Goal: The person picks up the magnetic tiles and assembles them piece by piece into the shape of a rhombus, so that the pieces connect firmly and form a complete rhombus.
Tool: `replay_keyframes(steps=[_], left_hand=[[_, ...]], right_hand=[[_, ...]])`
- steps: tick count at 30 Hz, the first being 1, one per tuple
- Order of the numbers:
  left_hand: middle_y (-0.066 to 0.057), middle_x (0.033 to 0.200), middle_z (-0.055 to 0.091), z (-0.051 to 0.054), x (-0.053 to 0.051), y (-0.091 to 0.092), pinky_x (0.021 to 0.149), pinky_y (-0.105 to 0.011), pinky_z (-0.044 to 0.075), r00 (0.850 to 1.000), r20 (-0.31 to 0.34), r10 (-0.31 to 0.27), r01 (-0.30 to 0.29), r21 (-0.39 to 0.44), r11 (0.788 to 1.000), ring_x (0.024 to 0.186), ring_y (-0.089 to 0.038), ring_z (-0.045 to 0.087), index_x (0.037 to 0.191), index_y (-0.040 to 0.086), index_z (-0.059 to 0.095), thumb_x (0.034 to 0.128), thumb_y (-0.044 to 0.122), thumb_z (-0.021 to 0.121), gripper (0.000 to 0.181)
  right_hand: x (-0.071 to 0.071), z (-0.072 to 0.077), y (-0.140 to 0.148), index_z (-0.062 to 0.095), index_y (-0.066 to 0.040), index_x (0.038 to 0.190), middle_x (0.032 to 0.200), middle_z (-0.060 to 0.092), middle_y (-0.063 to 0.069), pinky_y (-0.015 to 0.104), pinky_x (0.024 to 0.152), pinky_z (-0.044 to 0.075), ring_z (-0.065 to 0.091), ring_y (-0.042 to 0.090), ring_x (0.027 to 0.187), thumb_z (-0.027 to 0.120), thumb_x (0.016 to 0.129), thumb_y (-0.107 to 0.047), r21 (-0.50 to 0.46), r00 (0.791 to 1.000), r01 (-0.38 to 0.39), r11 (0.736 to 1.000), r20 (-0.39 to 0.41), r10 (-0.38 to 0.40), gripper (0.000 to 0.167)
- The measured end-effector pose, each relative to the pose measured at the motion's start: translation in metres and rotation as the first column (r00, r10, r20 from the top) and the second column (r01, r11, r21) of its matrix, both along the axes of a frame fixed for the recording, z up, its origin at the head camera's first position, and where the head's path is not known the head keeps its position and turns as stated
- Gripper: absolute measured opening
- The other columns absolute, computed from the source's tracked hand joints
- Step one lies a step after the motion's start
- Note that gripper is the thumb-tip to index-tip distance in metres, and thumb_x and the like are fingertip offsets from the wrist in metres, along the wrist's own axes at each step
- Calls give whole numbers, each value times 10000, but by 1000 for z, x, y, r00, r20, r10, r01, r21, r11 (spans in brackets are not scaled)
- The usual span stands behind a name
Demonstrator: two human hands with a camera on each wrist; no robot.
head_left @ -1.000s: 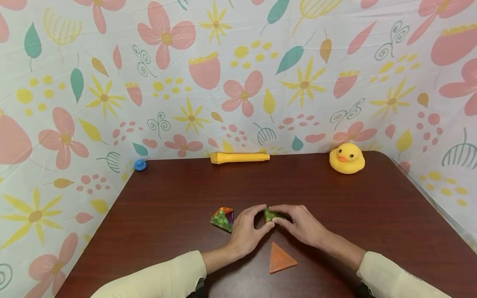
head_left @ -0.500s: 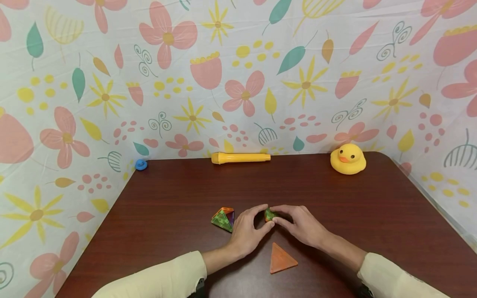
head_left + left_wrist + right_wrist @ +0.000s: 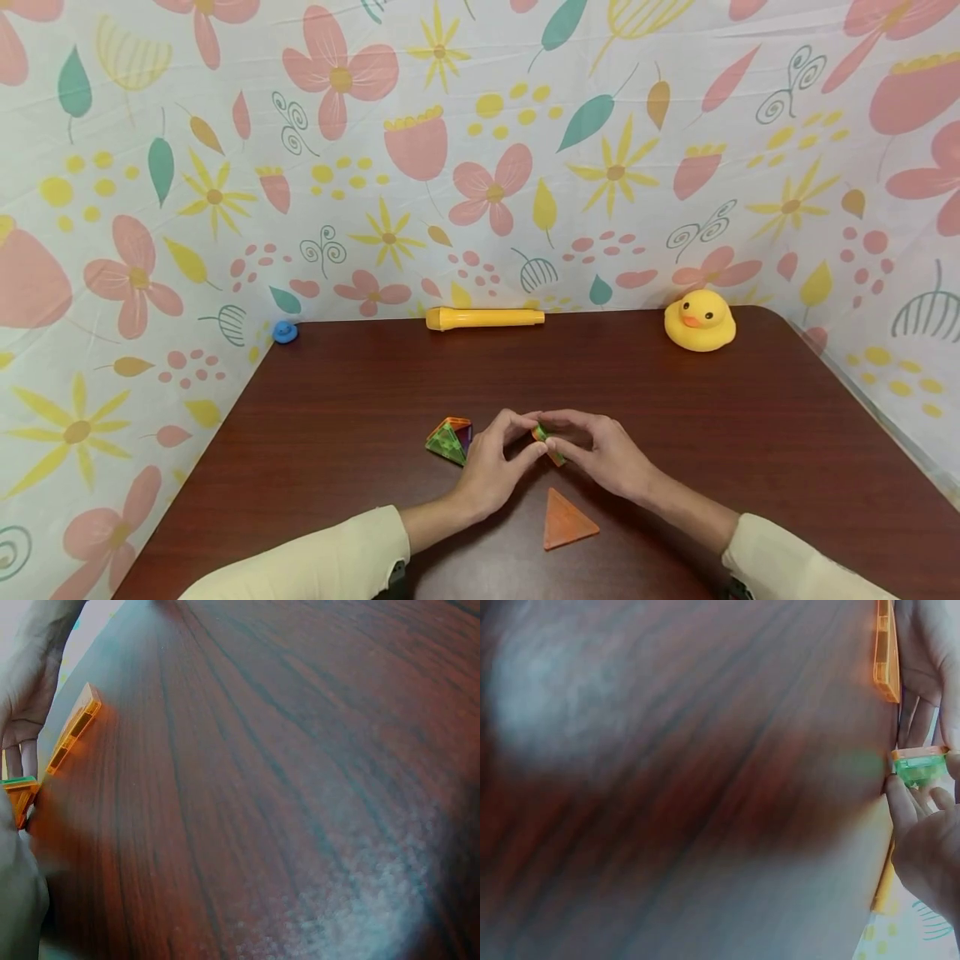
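Just right of the table's middle, my left hand (image 3: pixel 491 467) and right hand (image 3: pixel 611 458) meet fingertip to fingertip. Between their thumbs and fingers they pinch green and orange magnetic tiles (image 3: pixel 555 455), partly hidden by the fingers. In the right wrist view the green tile (image 3: pixel 922 769) lies against an orange edge; the left wrist view shows an orange tile (image 3: pixel 21 799) with a green rim. A loose orange triangle tile (image 3: pixel 567 521) lies flat in front of the hands. Beside my left hand stands a small built shape (image 3: pixel 448 440) of green, orange and purple tiles.
Along the table's back edge lies a yellow toy microphone (image 3: pixel 485 318). A yellow rubber duck (image 3: pixel 700 321) sits at the back right corner, a small blue duck (image 3: pixel 285 332) at the back left. A flower-patterned cloth (image 3: pixel 480 167) hangs behind the brown table (image 3: pixel 360 375).
The held tiles have turned, and an orange strip now shows toward the front where green showed before. My left hand has shifted slightly, its fingers closer to the right hand's. The loose triangle stays put.
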State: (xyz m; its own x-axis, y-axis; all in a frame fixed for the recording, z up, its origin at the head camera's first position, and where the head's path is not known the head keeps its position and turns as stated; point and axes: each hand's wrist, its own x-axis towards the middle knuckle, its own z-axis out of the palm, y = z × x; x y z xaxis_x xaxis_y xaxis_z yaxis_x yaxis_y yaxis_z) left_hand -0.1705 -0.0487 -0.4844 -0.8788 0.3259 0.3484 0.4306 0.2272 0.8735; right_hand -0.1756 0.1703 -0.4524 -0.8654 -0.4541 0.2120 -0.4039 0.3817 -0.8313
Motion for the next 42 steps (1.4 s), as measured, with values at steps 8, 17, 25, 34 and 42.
replay_keyframes(steps=[8,17,25,34,42], left_hand=[[-78,1367,704,11,5,2,1088,-508,506,1000,8,7,-7,44,999,1278,-252,660,1177,62,693,991,89,760,199],[-17,1192,713,8,3,3,982,-452,579,999,-19,32,-31,52,998,1137,-215,709,1144,103,732,977,79,774,173],[91,1148,740,7,-3,3,989,-383,572,996,-85,33,-32,12,999,1123,-134,716,1117,197,739,978,207,797,150],[107,1126,743,11,-6,4,986,-368,570,995,-100,16,-18,-13,1000,1087,-126,728,1074,201,757,974,195,813,115],[88,1124,746,13,-6,6,976,-403,580,996,-87,-11,12,10,1000,1080,-147,738,1079,184,761,959,122,820,147]], right_hand=[[5,2,-1,738,-131,1342,1329,723,82,275,750,608,721,219,1127,758,1002,-195,-9,997,66,998,40,-66,346],[6,1,-6,803,-183,1212,1177,775,-63,454,969,585,720,215,1163,839,929,-168,9,985,150,989,-87,-149,286],[5,4,-8,812,-196,1083,1048,778,-134,412,931,592,739,151,1066,857,903,-67,-1,962,189,982,-202,-185,226],[5,6,-6,804,-175,1060,1043,782,-73,296,877,605,759,173,1040,845,915,-68,-74,982,142,987,-113,-150,184],[3,4,-3,800,-171,1047,1047,781,-36,271,866,604,760,191,1045,832,932,-80,-128,992,112,985,-52,-119,151]])
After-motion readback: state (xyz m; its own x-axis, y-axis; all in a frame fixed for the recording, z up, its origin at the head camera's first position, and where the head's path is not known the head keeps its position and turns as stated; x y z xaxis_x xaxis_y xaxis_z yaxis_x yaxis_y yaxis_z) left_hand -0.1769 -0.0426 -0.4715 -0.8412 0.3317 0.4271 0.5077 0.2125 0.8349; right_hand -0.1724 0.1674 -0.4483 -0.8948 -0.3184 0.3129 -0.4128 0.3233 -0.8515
